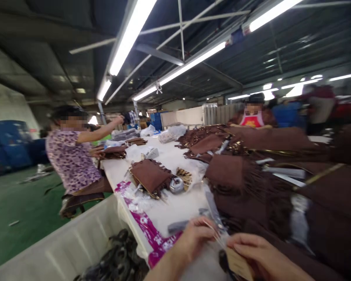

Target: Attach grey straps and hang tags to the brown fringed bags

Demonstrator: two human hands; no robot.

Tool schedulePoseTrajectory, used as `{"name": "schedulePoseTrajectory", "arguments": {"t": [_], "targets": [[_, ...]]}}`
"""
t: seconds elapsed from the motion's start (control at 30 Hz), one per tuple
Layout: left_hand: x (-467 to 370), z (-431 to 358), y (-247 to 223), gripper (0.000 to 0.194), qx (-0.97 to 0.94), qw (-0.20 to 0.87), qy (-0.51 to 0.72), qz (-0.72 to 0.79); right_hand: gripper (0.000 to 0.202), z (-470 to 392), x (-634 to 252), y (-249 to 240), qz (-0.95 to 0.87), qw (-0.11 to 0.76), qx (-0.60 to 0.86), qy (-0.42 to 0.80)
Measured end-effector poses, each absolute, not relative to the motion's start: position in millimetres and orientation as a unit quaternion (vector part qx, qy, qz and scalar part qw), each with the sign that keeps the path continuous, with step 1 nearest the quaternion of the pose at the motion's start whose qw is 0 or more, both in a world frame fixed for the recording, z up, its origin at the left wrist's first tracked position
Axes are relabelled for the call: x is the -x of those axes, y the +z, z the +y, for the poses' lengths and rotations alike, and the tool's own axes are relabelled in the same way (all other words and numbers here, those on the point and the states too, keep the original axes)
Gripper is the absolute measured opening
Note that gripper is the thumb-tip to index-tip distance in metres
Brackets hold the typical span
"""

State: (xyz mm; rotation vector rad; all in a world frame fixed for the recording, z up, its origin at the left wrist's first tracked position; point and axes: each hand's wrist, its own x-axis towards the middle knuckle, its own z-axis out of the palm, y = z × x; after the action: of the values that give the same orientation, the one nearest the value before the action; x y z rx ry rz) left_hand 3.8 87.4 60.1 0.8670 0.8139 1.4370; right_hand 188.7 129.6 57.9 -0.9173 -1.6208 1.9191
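Observation:
Low in the view, my left hand (194, 236) is closed in a pinch on thin pale strings (215, 232). The strings stretch across to my right hand (256, 249), whose fingers are closed around a tan card tag (239, 265). A small dark piece (224, 260) hangs beside the tag; what it is I cannot make out. Just beyond my left hand lies a grey bundle (177, 227) on the white table (184, 205). Brown fringed leather-like pieces (260, 210) are heaped to the right of my right hand.
A pale bin (61, 244) with dark ring-like pieces (119, 257) stands at lower left. On the table are a brown fringed piece (150, 175), a shiny roll (176, 185) and plastic bags (172, 134). One person (73, 156) sits at left, another (253, 117) at the far side.

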Motion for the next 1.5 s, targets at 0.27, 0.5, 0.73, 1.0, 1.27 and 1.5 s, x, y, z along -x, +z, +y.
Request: {"name": "schedulePoseTrajectory", "arguments": {"t": [0.27, 0.5, 0.73, 1.0, 1.27, 1.5], "targets": [[6.4, 87.6, 66.9, 0.018, -0.321, 0.702, 0.57, 0.28, 0.036, 117.8, -192.3, 89.0, -0.469, 0.224, 0.26, 0.814], [9.3, 90.0, 61.9, 0.021, -0.289, 0.683, 0.588, 0.323, 0.029, 120.5, -176.8, 70.1, -0.651, 0.296, 0.363, 0.597], [5.1, 90.3, 66.1, 0.018, -0.322, 0.647, 0.582, 0.372, 0.022, 112.7, -172.5, 74.4, -0.787, 0.308, 0.385, 0.37], [-3.0, 81.1, 65.1, 0.014, -0.563, 0.472, 0.484, 0.476, 0.02, 112.3, -180.5, 79.8, -0.805, 0.279, 0.326, 0.411], [66.6, 72.3, 103.7, 0.011, -0.596, 0.135, 0.43, 0.664, 0.026, 130.4, -183.0, 67.9, -0.654, 0.293, 0.396, 0.574], [4.0, 48.1, 87.8, 0.055, -0.759, -0.15, 0.22, 0.594, 0.041, 131.6, -210.3, 123.6, -0.602, 0.391, 0.373, 0.588]]}}
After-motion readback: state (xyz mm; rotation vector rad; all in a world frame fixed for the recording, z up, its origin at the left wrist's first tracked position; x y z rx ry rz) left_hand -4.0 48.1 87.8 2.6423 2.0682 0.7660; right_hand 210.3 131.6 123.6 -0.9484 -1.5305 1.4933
